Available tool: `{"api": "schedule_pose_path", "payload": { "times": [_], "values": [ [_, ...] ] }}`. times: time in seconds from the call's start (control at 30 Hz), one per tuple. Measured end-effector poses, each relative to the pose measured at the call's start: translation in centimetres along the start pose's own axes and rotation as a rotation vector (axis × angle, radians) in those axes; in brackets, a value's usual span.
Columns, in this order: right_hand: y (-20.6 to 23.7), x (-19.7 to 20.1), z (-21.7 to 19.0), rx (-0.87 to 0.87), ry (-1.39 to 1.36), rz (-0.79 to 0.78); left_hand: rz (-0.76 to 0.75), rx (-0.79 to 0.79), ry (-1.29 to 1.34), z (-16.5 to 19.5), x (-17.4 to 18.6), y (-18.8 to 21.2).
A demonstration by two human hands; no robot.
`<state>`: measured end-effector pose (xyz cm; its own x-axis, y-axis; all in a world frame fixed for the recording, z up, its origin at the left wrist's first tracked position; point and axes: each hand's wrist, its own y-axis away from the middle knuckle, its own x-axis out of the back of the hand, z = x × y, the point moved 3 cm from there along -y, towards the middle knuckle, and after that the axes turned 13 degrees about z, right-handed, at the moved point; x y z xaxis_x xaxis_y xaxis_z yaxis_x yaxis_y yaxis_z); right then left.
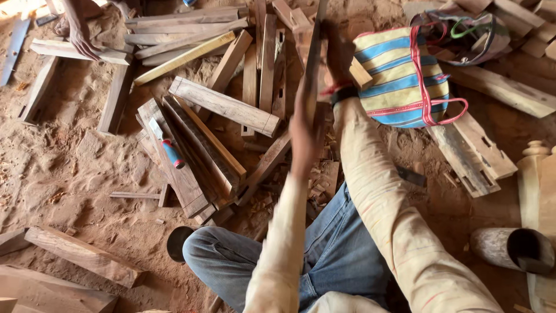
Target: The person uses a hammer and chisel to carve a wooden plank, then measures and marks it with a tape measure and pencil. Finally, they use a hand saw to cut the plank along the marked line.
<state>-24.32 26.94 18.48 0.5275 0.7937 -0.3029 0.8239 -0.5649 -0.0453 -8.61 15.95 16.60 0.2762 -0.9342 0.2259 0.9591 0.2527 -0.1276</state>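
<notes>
Wooden planks (223, 104) crowd both hands' stick (313, 64) — striped bag (402, 75) beside.

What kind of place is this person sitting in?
Probably an open-floor woodworking shop: cut wooden pieces with mortise slots lie scattered over a sawdust-strewn dirt floor, and a red-and-blue-handled chisel rests on a plank.

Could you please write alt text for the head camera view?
A seated person's left hand and right hand grip a long upright wooden piece over scattered timber on sandy ground, near a striped bag and a chisel.
</notes>
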Motion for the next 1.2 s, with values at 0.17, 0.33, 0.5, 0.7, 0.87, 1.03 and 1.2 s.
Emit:
{"api": "schedule_pose_path", "payload": {
  "times": [0.17, 0.33, 0.5, 0.7, 0.87, 1.03, 1.2],
  "values": [
    [-1.3, -1.0, -0.7, 0.286, 0.072, -0.076, 0.169, -0.195, 0.179, -4.0, 9.6, 19.5],
    [-0.1, -0.3, -0.4, -0.123, -0.046, -0.176, 0.128, -0.253, 0.112, -3.2, 10.0, 18.0],
    [1.4, -0.2, -0.8, -0.051, -0.193, -0.169, 0.202, -0.543, 0.204, 2.1, 1.2, -0.9],
    [-2.5, -0.1, 1.2, 0.056, 0.085, 0.092, 0.195, -0.61, 0.22, 0.0, 4.9, 9.1],
    [-1.2, -1.1, 3.9, -0.096, -0.154, -0.234, 0.132, -0.035, 0.208, -3.9, 9.7, 17.6],
    [-0.5, 0.8, 0.5, 0.522, 0.245, -0.328, 0.039, -0.08, 0.346, -2.5, 10.3, 16.2],
    [-0.9, 2.7, -0.4, -0.154, 0.219, -0.258, -0.007, -0.265, 0.384, -2.5, 9.8, 17.6]
  ]
}}
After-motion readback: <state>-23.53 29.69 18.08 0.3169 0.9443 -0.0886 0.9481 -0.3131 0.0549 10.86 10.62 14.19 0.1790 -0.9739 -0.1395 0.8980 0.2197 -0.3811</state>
